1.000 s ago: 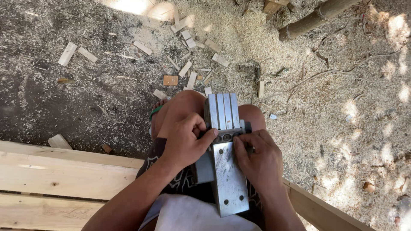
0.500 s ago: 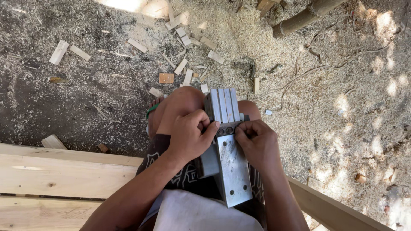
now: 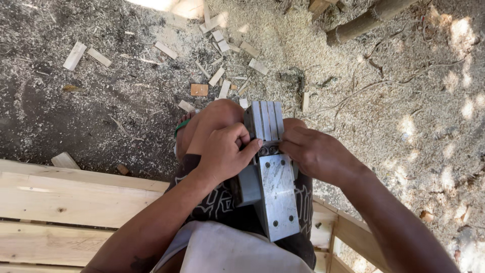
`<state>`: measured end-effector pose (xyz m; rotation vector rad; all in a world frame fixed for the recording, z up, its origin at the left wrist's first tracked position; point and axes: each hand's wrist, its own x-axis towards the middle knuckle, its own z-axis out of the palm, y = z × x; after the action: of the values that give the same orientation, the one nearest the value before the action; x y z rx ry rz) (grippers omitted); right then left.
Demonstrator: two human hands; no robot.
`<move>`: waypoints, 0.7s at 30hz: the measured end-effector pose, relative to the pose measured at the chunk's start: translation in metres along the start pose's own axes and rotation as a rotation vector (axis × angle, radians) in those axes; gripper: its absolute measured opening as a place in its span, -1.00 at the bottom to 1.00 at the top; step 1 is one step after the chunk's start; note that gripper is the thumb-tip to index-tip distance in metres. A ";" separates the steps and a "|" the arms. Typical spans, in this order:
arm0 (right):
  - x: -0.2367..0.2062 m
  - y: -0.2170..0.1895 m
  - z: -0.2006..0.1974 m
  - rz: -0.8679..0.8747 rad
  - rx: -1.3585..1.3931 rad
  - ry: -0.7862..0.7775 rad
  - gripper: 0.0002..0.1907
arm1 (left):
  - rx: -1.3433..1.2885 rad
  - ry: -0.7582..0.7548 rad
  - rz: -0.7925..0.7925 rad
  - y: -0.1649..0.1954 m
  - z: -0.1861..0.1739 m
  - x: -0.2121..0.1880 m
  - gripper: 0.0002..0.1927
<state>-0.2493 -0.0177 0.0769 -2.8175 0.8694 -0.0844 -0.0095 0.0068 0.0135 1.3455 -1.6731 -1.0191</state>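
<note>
A grey metal planer (image 3: 273, 187) lies upside down across my lap, its flat sole plate facing up, with a grooved front shoe (image 3: 265, 120) toward my knees. My left hand (image 3: 222, 154) grips the planer's left side at the gap between the two plates, fingers curled against it. From the right, my right hand (image 3: 313, 154) presses its fingertips into the same gap, where a small dark cutter drum shows. Whether a small tool or part is pinched in the fingers is hidden.
I sit on a pale wooden plank frame (image 3: 60, 202). Sawdust and wood offcuts (image 3: 222, 76) cover the ground ahead. A log (image 3: 364, 23) lies at the top right. A green sandal strap (image 3: 181, 126) shows by my left knee.
The view has shifted slightly. My right hand has slid up from the sole plate to the gap by the drum; my left hand keeps its grip.
</note>
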 end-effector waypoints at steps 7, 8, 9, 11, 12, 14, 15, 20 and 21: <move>0.006 0.011 -0.023 -0.315 -0.233 0.001 -0.77 | -0.037 -0.012 -0.009 0.006 -0.001 0.005 -0.63; 0.007 0.011 -0.024 -0.292 -0.196 0.045 -0.82 | -0.042 -0.008 -0.004 0.007 -0.002 0.004 -0.65; 0.006 0.009 -0.024 -0.267 -0.164 0.094 -0.87 | -0.044 -0.002 0.008 0.008 -0.002 0.002 -0.67; 0.005 0.005 -0.024 -0.206 -0.103 0.190 -0.90 | -0.019 0.032 0.071 0.011 -0.001 -0.002 -0.71; 0.004 0.002 -0.023 -0.168 -0.072 0.235 -0.86 | 0.005 0.057 0.119 0.012 0.000 -0.004 -0.73; 0.001 -0.005 -0.021 -0.032 -0.019 0.218 -0.81 | 0.056 0.100 0.203 0.017 0.003 -0.006 -0.77; 0.000 -0.008 -0.019 0.064 0.003 0.159 -0.80 | 0.085 0.121 0.240 0.018 0.004 -0.007 -0.79; -0.007 -0.021 -0.004 0.258 0.028 0.072 -0.82 | 0.131 0.113 0.208 0.023 0.002 -0.004 -0.82; -0.009 -0.023 -0.001 0.257 0.031 0.096 -0.83 | 0.135 0.102 0.192 0.023 0.002 -0.004 -0.82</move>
<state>-0.2443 0.0060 0.0820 -2.6651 1.2319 -0.1955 -0.0196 0.0139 0.0337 1.2710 -1.7808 -0.7272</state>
